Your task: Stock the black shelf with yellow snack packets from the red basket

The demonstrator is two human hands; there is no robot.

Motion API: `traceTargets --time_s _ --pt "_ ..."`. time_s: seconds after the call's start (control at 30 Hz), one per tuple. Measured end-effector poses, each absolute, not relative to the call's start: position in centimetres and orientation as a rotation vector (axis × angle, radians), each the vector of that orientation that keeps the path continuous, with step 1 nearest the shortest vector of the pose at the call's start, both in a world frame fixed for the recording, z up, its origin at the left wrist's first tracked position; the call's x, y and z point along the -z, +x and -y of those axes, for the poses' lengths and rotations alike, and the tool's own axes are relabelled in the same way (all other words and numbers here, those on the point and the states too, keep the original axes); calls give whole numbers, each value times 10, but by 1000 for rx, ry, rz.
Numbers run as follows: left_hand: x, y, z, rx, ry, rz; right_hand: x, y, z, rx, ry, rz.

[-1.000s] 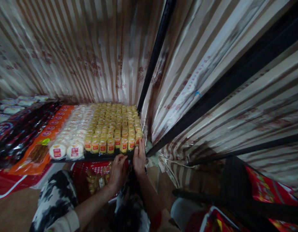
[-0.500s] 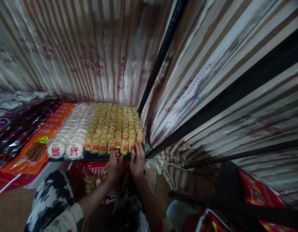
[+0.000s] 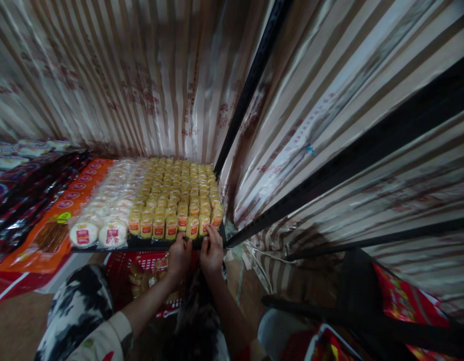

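Observation:
Small yellow wrapped snacks [image 3: 172,226] with red labels stand in tight rows on a black shelf [image 3: 142,244]. My left hand [image 3: 179,256] is at the shelf's front edge, its fingers curled in close to the bottom of a front snack [image 3: 192,227]. Whether it pinches anything is hidden. Just to its right, my right hand [image 3: 212,250] has its fingers stretched upward. Their tips touch the lower front of another yellow snack [image 3: 204,222], close to the row's right end.
Round white packets [image 3: 112,233], an orange bag [image 3: 53,235] and dark shiny packs [image 3: 32,200] lie to the left. Below the shelf sits a red basket [image 3: 121,263] holding loose yellow packets. Black metal posts [image 3: 250,95] and striped curtain [image 3: 160,75] stand behind and right.
My right fingertips have shifted slightly left, uncovering the label of the right-end front snack. My left hand stays near the same front snack. The view has moved slightly.

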State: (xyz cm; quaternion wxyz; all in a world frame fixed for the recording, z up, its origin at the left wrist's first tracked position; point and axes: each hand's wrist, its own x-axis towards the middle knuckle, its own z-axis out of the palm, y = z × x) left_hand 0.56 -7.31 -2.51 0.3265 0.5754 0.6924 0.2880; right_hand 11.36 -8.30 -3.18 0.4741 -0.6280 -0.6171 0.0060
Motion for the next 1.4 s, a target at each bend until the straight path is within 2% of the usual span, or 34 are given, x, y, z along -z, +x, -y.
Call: traceTargets --time_s 0.3,0.53,1.03,1.4 --pt "28 18 65 -1056 1124 -1603 36 116 82 -113 -1503 1419" --pt "22 20 60 -993 952 -1682 41 116 81 -119 -1494 1412" --pt "12 28 71 -816 1348 -1829 46 119 81 -150 -1508 1351" --pt "22 28 78 -958 1670 -1747 44 117 84 -232 -1495 1354"
